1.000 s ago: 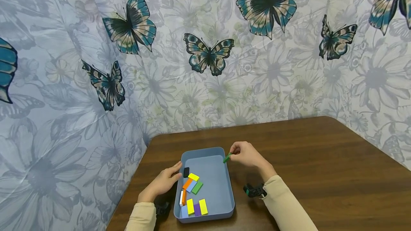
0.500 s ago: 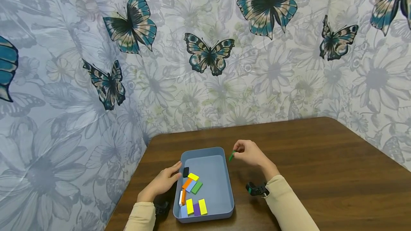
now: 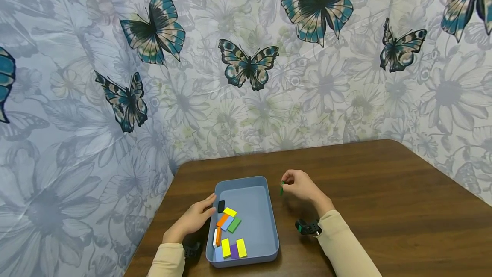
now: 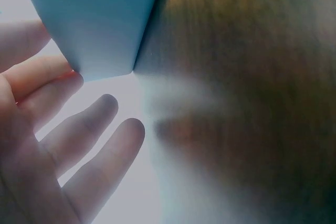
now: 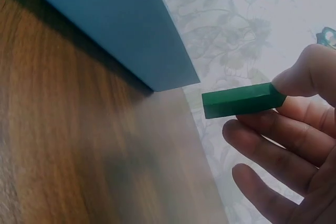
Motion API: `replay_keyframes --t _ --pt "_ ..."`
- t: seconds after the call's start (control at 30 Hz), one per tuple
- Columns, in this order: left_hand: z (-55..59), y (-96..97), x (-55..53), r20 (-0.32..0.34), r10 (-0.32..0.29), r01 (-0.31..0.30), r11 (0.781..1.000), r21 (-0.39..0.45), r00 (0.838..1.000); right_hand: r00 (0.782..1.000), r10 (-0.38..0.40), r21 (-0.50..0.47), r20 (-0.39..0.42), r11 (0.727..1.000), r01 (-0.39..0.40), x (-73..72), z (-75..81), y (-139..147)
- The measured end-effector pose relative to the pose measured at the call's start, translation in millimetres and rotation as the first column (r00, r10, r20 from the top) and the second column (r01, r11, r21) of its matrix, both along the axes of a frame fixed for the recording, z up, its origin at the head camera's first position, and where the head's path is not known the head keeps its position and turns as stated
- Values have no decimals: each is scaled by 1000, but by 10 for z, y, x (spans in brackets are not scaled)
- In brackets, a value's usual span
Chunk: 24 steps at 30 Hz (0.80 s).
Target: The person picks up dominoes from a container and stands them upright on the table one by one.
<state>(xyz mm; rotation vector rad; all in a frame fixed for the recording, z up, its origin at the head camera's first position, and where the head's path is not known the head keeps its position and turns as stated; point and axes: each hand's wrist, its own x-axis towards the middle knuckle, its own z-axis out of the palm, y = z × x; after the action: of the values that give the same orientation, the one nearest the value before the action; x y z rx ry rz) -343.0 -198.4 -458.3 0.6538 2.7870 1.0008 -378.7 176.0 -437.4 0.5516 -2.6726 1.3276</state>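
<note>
My right hand pinches a green block by one end between thumb and fingers, just off the right side of a blue-grey tray. In the right wrist view the block points toward the tray's outer wall. My left hand lies along the tray's left rim with fingers extended, and in the left wrist view its fingertips touch the wall. Along the tray's left side lie several coloured blocks, among them a green block, a purple block and a black block.
The tray stands on a brown wooden table. Behind the table hangs a wall covering printed with flowers and butterflies. Dark bands are worn on both wrists.
My right hand with the green block has moved right, from over the tray's right rim to outside it, and the block now hangs more upright. The left hand has stayed at the rim.
</note>
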Motion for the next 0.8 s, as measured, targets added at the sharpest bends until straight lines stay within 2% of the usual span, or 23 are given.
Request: replay_keyframes --t 0.37,0.8 --pt "17 9 15 -1 -7 7 1000 1 1000 998 -38 39 42 999 36 -62 -139 49" --pt "9 19 -15 -36 21 -22 1000 -13 999 996 -77 65 37 995 74 -100 -235 56"
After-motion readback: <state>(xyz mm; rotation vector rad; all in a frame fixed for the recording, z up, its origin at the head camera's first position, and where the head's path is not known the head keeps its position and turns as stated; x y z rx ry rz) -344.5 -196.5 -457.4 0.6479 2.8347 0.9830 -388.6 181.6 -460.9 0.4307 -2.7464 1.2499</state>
